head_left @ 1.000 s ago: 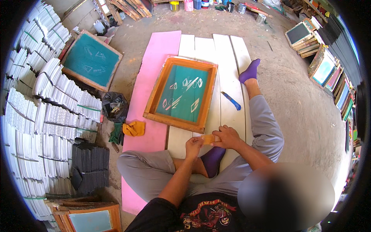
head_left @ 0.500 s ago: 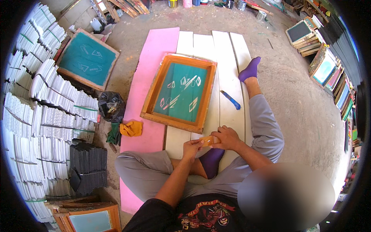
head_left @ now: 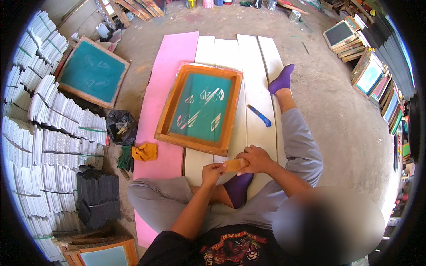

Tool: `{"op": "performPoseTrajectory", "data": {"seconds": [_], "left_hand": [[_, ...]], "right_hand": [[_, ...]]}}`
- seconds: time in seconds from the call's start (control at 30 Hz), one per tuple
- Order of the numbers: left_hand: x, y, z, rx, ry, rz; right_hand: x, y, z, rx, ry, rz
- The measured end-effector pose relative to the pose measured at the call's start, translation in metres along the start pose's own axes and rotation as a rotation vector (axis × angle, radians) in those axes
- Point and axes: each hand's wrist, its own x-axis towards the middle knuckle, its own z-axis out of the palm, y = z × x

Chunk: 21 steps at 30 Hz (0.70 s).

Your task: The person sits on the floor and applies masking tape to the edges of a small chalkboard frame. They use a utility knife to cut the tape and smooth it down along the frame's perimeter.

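Observation:
I sit on the floor with one leg folded and one stretched out. My left hand (head_left: 213, 172) and my right hand (head_left: 254, 159) both grip a small roll of brown tape (head_left: 233, 165) held between them, just above my purple sock. Right in front of my hands lies a wooden-framed printing screen (head_left: 200, 108) with green mesh and pale shapes, resting on white boards (head_left: 256, 73). A blue-handled cutter (head_left: 260, 116) lies on the boards to the right of the frame.
A pink sheet (head_left: 171, 71) lies left of the boards. A yellow rag (head_left: 144, 152) and a black bag (head_left: 120, 126) sit beside it. Stacks of white sheets (head_left: 42, 111) line the left side, another green screen (head_left: 92, 73) lies at back left, and more framed screens (head_left: 370, 73) stand at right.
Both hands stay together on the tape roll near my lap. Their grip shifts only slightly. The frame and the cutter have not moved.

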Motion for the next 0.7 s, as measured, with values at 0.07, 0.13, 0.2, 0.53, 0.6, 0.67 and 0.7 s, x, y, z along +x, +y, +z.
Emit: {"op": "performPoseTrajectory", "data": {"seconds": [0.07,0.13,0.2,0.53,0.6,0.67,0.7], "left_hand": [[-0.009,0.002,0.0,-0.038,0.017,-0.005],[-0.009,-0.004,0.0,-0.078,0.038,0.021],[-0.009,-0.003,0.011,-0.083,0.025,0.038],[-0.035,0.014,0.018,0.077,0.057,0.2],[-0.036,0.012,0.021,0.045,0.051,0.224],[-0.043,0.014,0.023,0.016,0.087,0.248],[-0.043,0.013,0.024,0.0,0.079,0.256]], "right_hand": [[0.015,0.024,0.004,0.004,0.144,0.072],[0.04,0.068,0.012,-0.028,0.367,0.195],[0.056,0.09,-0.011,-0.144,0.51,0.398],[0.078,0.123,0.006,-0.259,0.424,0.828],[0.069,0.128,0.008,-0.159,0.471,0.873],[0.065,0.121,0.0,-0.049,0.503,0.877],[0.059,0.117,-0.003,-0.01,0.522,0.861]]}}
